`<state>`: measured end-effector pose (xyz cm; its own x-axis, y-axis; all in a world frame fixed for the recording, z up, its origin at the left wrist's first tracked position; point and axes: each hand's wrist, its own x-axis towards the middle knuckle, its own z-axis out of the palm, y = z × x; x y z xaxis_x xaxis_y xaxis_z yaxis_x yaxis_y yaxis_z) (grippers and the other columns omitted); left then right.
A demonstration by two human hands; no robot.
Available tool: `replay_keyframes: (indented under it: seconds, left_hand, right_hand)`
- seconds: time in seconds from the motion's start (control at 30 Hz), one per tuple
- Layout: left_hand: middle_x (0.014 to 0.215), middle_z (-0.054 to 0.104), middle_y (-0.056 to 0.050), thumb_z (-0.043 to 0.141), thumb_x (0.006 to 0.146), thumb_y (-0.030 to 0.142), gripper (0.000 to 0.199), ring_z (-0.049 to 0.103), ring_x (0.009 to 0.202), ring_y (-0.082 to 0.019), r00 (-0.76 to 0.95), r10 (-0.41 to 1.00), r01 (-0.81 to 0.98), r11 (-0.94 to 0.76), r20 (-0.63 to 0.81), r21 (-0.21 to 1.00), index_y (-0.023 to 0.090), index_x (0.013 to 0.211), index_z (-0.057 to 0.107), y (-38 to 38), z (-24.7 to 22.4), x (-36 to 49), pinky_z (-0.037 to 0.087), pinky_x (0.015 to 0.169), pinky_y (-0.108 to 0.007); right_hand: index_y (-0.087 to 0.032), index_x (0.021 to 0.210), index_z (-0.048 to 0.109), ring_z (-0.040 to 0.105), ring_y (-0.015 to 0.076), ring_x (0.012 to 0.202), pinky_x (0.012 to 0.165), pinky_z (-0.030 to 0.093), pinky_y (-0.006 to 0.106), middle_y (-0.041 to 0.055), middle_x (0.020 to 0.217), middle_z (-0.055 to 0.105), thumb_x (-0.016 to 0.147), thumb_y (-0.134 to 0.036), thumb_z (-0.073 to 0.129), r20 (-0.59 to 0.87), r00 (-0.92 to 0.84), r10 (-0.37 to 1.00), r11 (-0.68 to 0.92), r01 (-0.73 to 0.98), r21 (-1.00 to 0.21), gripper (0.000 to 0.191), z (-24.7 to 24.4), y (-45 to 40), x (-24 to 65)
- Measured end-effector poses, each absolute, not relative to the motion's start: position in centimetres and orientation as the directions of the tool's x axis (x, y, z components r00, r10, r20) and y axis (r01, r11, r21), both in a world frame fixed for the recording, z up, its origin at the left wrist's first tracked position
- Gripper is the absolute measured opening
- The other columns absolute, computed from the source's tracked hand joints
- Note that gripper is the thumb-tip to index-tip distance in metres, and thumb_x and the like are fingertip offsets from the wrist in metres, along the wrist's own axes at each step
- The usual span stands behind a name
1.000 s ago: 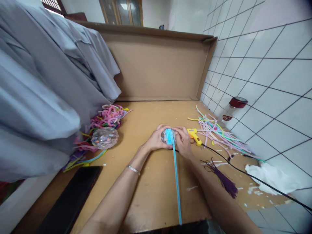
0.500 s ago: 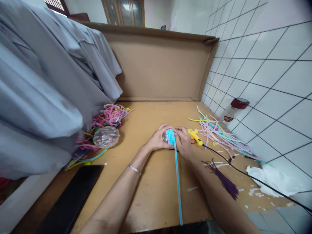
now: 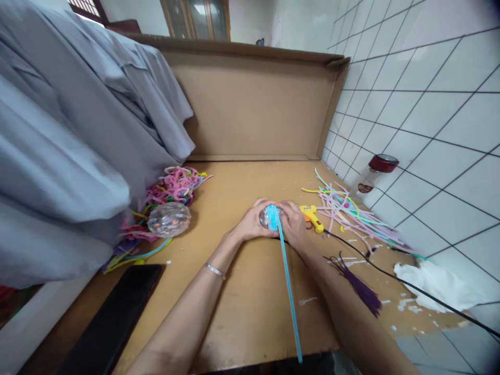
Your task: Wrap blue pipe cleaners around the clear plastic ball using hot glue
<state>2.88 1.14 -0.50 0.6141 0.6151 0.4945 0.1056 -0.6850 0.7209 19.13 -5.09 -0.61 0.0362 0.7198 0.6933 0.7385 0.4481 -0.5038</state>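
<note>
Between both hands sits a small clear plastic ball [image 3: 264, 220], with bright blue pipe cleaner strips covering its middle. My left hand [image 3: 252, 221] curls around its left side, thumb below and fingers over the top. At the right side, my right hand [image 3: 294, 223] is closed with its fingertips pressed to the ball, beside the blue strips. From the ball, a long blue pipe cleaner [image 3: 288, 284] runs down toward the table's front edge. A yellow glue gun [image 3: 313, 219] lies just beyond my right hand, its nozzle end partly hidden.
Left: a faceted clear ball [image 3: 169, 219], tangled pipe cleaners [image 3: 177, 185], a black phone-like slab [image 3: 117, 312] and grey cloth [image 3: 78, 146]. Right: straight pipe cleaners [image 3: 344, 205], a red-lidded jar [image 3: 371, 177], a purple tassel [image 3: 359, 286], white tissue [image 3: 433, 286] and a black cord [image 3: 410, 286].
The free lower end of the blue pipe cleaner has swung a little to the right. Both hands keep their hold on the ball, and the view has shifted slightly.
</note>
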Motion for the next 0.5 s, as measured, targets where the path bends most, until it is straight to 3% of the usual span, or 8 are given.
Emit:
replay_keyframes:
  seconds: [0.5]
  left_hand:
    - [0.134, 0.052, -0.014, 0.089, 0.049, 0.043, 0.095, 0.049, 0.127, -0.032, 0.641, 0.606, 0.119, -0.684, 0.470, 0.719, 0.019, 0.133, 0.052, 1.24, -0.40, 2.74, 0.038, 0.112, -0.048]
  right_hand:
    - [-0.021, 0.097, 0.064, 0.058, 0.0225, 0.094, 0.087, 0.047, 0.039, 0.0081, 0.097, 0.065, 0.082, -0.011, 0.037, 0.699, 0.027, 0.715, 0.449, 0.748, -0.488, 0.033, -0.31, -4.78, 19.23]
